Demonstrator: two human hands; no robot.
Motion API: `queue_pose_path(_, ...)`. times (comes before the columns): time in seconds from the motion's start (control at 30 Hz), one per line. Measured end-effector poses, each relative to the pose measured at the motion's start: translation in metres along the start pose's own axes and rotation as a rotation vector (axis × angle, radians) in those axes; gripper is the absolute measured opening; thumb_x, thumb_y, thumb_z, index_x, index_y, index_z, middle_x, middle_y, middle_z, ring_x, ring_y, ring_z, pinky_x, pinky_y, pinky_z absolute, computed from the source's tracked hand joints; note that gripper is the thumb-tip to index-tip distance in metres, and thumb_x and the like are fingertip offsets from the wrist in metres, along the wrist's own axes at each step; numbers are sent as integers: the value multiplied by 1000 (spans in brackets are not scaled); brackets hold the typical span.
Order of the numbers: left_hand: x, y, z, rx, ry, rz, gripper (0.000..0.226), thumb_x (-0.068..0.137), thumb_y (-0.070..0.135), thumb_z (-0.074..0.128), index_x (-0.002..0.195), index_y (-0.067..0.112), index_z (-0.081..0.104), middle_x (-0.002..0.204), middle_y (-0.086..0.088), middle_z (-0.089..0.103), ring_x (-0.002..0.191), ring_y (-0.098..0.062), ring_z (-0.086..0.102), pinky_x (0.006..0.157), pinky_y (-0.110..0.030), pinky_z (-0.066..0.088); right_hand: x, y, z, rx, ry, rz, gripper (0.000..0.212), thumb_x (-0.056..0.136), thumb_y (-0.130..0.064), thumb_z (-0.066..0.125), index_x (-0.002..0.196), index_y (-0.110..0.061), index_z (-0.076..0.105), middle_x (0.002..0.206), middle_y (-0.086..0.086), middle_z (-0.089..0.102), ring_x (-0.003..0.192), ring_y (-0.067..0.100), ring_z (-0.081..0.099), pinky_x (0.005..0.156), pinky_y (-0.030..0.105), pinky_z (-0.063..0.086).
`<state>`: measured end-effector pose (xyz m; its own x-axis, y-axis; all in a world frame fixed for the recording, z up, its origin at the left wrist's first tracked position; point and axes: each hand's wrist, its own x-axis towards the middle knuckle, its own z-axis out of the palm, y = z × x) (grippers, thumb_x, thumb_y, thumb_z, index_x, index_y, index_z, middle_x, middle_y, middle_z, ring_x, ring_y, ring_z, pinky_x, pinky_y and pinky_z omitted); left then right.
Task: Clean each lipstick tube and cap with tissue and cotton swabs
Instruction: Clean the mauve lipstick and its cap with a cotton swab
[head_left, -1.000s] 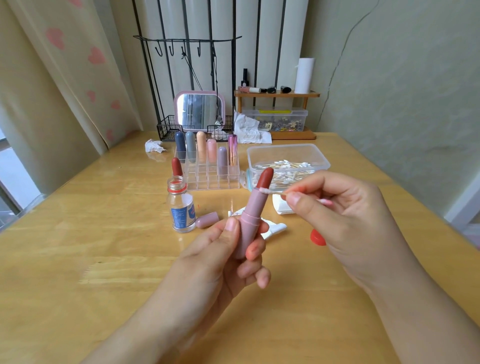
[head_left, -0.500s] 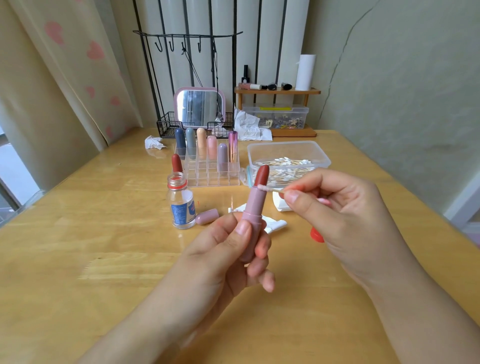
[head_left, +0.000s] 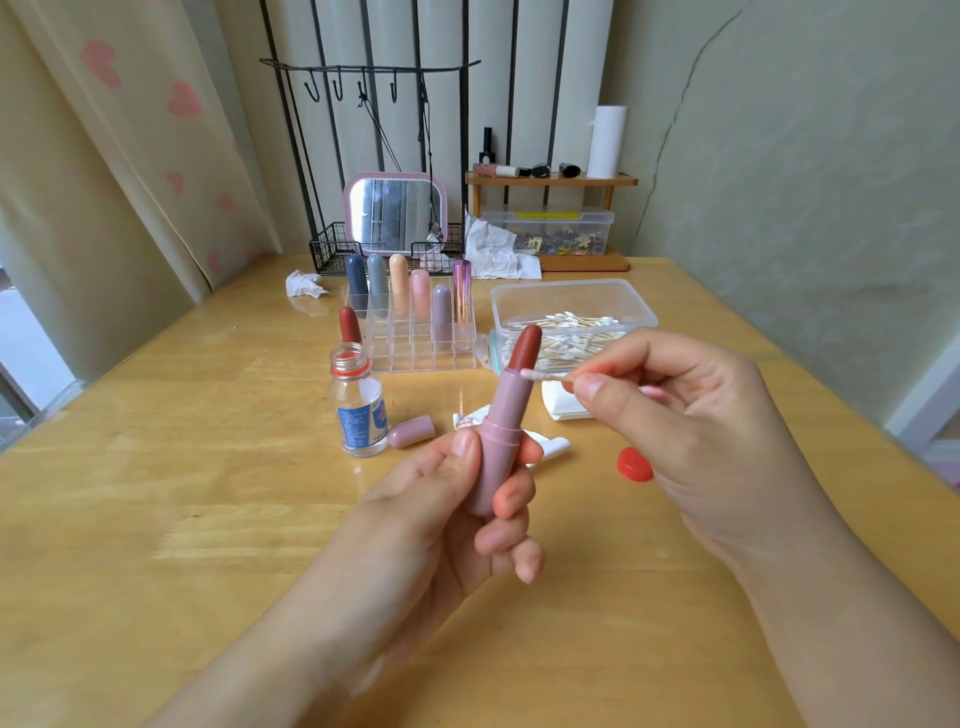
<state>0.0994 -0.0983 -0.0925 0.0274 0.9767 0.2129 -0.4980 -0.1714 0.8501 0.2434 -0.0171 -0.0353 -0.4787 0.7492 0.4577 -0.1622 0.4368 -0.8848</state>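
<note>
Left hand (head_left: 457, 499) held the pink lipstick tube (head_left: 498, 436) upright above the near-centre desk (head_left: 156, 467), grip wrapped round its base, red bullet extended. Right hand (head_left: 675, 410) pinched a cotton swab (head_left: 540, 375), tip touching the tube's upper rim just below the bullet.

Judged mid-task: 1 tube under cleaning, its pink cap (head_left: 411, 431) lying on the desk beside the open bottle (head_left: 361, 405). 6 capped lipsticks stood in the far clear organizer (head_left: 415, 332), 1 red one just left of it; which were already cleaned could not be told.

Used tissue (head_left: 545, 447) lay partly hidden behind the tube. Swab box (head_left: 571, 306) partly blocked by the right hand. Bottle label unreadable.
</note>
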Motion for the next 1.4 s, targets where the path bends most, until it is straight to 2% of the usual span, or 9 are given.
queue_pose_path(0.23, -2, -4, -14, 111, 26, -22, 38, 97, 40, 43, 113, 8, 57, 81, 3, 61, 65, -8, 59, 69, -36, 40, 0, 2, 1, 35, -4, -34, 13, 72, -13, 64, 60, -16, 67, 50, -8, 43, 46, 0, 36, 44, 9, 31)
queue_pose_path(0.4, 1, -5, -7, 41, 66, 2, 36, 94, 35, 41, 112, 6, 52, 73, 0, 57, 57, -9, 56, 60, -32, 43, -3, 5, 5, -66, -129, -57, 5, 74, -14, 65, 69, -14, 66, 54, 18, 36, 54, 23, 31, 51, 18, 31)
queue_pose_path(0.53, 2, -4, -5, 23, 62, 14, 34, 94, 34, 38, 111, 8, 51, 71, 0, 56, 56, -9, 55, 59, -32, 42, -3, 4, 6, -34, -31, -106, 10, 77, -14, 65, 67, -12, 65, 53, 2, 41, 49, 4, 35, 48, 10, 32)
queue_pose_path(0.6, 2, -4, -5, 26, 82, 8, 33, 92, 35, 40, 109, 8, 52, 70, 1, 56, 55, -9, 54, 59, -32, 41, -3, 4, 5, -36, -18, -115, 9, 77, -14, 65, 68, -12, 65, 52, -5, 41, 47, 1, 35, 47, 9, 32)
queue_pose_path(0.73, 0, -5, -6, 34, 69, 18, 33, 93, 35, 42, 109, 8, 54, 74, 1, 57, 58, -8, 56, 61, -32, 41, -5, 4, 6, -99, -118, -104, 7, 76, -13, 65, 68, -15, 66, 49, -1, 36, 50, 7, 34, 50, 13, 33)
queue_pose_path(0.9, 0, -5, -7, 31, 83, 21, 36, 91, 36, 47, 112, 7, 53, 76, 1, 59, 61, -8, 57, 63, -32, 41, -5, 3, 7, -129, -3, -161, 9, 78, -14, 65, 69, -13, 65, 57, 18, 43, 53, 14, 38, 51, 13, 34)
queue_pose_path(1.07, 0, -3, -6, 33, 90, 22, 39, 85, 39, 55, 107, 7, 56, 76, 3, 60, 62, -7, 58, 63, -30, 43, -8, 5, 9, -201, -84, -146, 10, 75, -14, 66, 65, -17, 64, 47, -12, 41, 48, 4, 35, 50, 11, 33)
queue_pose_path(1.27, 3, 1, -2, -201, -43, 15, 32, 81, 30, 71, 99, 4, 64, 73, -5, 51, 56, -13, 44, 58, -29, 47, -7, 4, 9, -212, 26, -199, 8, 78, -17, 66, 70, -16, 66, 56, 12, 45, 52, 10, 39, 52, 12, 34)
queue_pose_path(1.4, 2, 1, -1, -188, -31, 10, 36, 82, 28, 69, 102, 3, 52, 73, -5, 51, 56, -13, 43, 58, -29, 47, -9, 4, 9, -267, -59, -197, 11, 75, -14, 66, 65, -19, 64, 48, -13, 43, 48, 4, 37, 52, 11, 34)
